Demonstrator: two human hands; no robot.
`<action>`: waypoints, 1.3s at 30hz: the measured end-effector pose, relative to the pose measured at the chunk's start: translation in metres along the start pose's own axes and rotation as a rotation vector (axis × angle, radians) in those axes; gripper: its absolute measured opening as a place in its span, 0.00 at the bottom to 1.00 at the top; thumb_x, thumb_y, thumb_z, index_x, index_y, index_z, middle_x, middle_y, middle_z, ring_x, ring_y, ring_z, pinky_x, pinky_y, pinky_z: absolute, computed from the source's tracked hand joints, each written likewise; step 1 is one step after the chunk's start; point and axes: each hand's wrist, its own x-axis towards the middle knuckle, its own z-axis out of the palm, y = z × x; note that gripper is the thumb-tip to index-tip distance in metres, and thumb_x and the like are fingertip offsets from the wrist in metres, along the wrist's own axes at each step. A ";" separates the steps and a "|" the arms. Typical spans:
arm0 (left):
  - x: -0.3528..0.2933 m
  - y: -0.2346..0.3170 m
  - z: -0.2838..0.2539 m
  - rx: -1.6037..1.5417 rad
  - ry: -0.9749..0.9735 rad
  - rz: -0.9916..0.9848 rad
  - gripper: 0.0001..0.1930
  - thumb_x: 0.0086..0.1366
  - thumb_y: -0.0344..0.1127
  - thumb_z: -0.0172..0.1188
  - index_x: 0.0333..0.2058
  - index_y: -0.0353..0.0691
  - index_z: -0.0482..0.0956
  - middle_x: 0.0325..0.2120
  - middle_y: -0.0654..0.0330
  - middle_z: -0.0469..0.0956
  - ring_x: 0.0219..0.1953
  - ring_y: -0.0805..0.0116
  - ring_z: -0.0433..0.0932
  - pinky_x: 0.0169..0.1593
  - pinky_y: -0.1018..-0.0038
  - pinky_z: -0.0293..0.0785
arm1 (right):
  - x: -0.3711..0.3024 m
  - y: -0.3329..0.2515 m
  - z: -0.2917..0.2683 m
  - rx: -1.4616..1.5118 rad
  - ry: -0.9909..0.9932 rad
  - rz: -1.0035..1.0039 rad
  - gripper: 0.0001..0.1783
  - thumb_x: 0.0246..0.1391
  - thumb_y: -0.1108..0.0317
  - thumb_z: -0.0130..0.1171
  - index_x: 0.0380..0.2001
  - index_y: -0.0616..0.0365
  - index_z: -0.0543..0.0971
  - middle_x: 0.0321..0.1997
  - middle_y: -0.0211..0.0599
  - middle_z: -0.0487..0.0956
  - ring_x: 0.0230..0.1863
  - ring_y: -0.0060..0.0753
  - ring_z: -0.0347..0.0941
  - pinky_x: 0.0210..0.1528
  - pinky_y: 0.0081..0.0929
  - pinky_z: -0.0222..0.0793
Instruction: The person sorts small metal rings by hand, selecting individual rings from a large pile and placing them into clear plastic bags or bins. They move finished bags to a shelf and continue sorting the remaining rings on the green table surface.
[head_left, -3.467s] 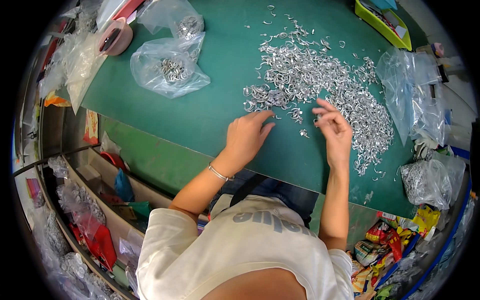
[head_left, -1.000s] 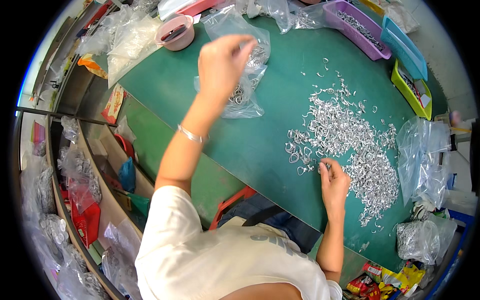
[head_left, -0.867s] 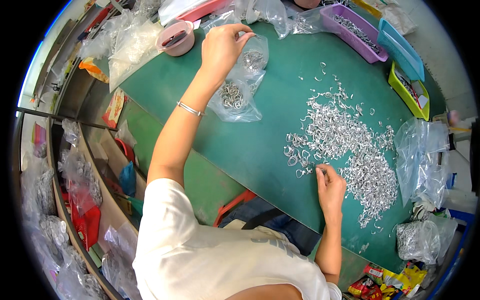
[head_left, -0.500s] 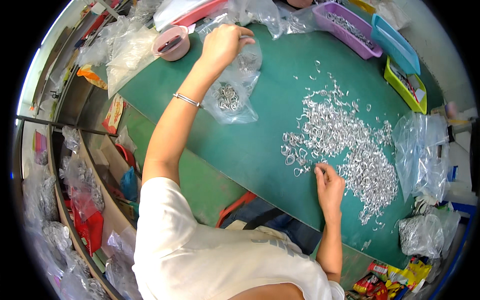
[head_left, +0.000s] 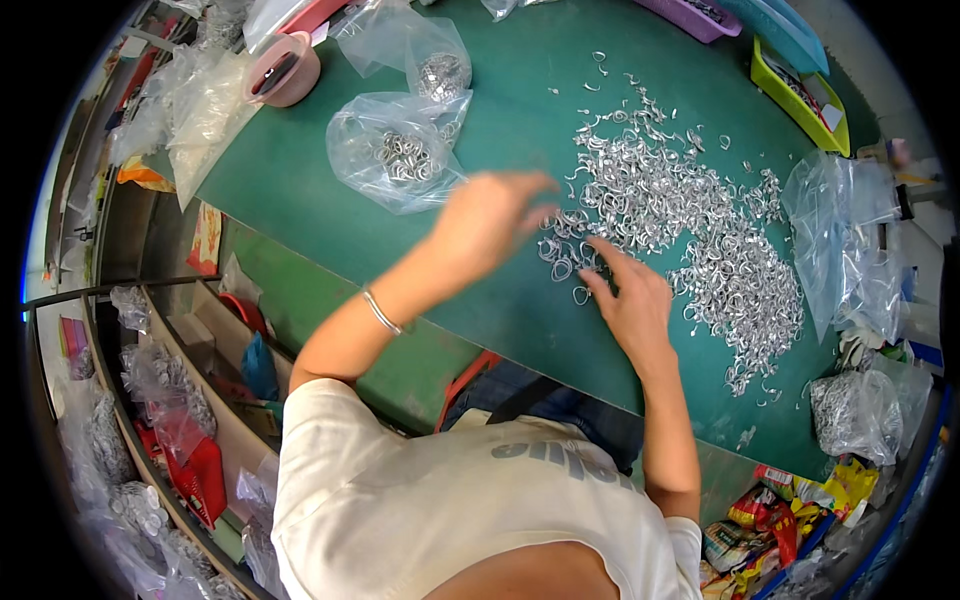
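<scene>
A wide pile of small silver metal rings (head_left: pixel 650 190) is spread over the green tabletop (head_left: pixel 480 90). At the pile's near left edge, my right hand (head_left: pixel 640 300) has its thumb and forefinger apart, close to a few loose rings (head_left: pixel 562 268). My left hand (head_left: pixel 490 225) is just left of these rings, thumb and forefinger pointing toward the pile. It is smeared by motion, so whether anything is between its fingers does not show. Beyond that hand lies a clear plastic bag (head_left: pixel 360 150) with a cluster of rings (head_left: pixel 407 158) in it.
Another clear bag (head_left: pixel 440 75) of silver pieces lies farther back. A pink tub (head_left: pixel 290 85) stands at the far left corner. Purple (head_left: pixel 690 18) and green (head_left: pixel 800 100) bins line the far right. Plastic bags (head_left: pixel 845 240) lie along the right edge; shelves (head_left: pixel 200 370) hold bagged parts at left.
My left hand has come from the bags at the far left toward the near left edge of the pile. My right hand has moved slightly farther onto the table, its fingers spreading.
</scene>
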 end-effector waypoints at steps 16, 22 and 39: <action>-0.037 0.009 0.059 -0.108 -0.017 -0.139 0.08 0.53 0.31 0.57 0.34 0.43 0.74 0.16 0.56 0.73 0.19 0.54 0.73 0.21 0.64 0.67 | 0.003 0.009 -0.002 -0.106 0.093 0.019 0.06 0.44 0.73 0.56 0.30 0.55 0.76 0.21 0.38 0.74 0.23 0.39 0.71 0.23 0.34 0.66; -0.035 0.009 0.073 -0.065 -0.077 -0.076 0.08 0.53 0.32 0.58 0.34 0.42 0.75 0.25 0.56 0.77 0.25 0.54 0.75 0.25 0.64 0.70 | 0.006 0.023 0.012 -0.108 0.139 -0.064 0.02 0.47 0.71 0.55 0.26 0.56 0.74 0.18 0.34 0.72 0.20 0.34 0.69 0.20 0.30 0.64; -0.051 0.000 0.048 -1.702 -0.061 -0.873 0.09 0.58 0.32 0.46 0.29 0.33 0.72 0.20 0.62 0.65 0.15 0.81 0.57 0.16 0.86 0.53 | -0.011 0.000 0.008 -0.033 -0.092 0.003 0.04 0.42 0.72 0.59 0.26 0.53 0.76 0.20 0.37 0.68 0.22 0.39 0.67 0.22 0.33 0.61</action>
